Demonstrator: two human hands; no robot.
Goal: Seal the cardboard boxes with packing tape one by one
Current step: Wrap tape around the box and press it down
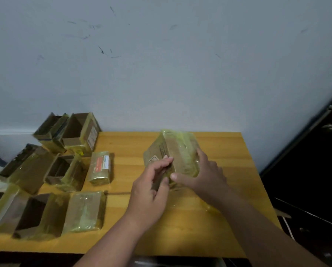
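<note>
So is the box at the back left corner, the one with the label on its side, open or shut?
Open. The labelled cardboard box shows a dark, empty-looking interior from above, with no flaps or tape across its top.

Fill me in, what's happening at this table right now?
A person is working on one cardboard box wrapped in yellowish tape, near the middle of the wooden table. The left hand grips its near end, and the right hand lies flat on its taped side with straight fingers. To the left stands a group of other boxes, several with open tops, a few already closed. No tape roll is visible.
</note>
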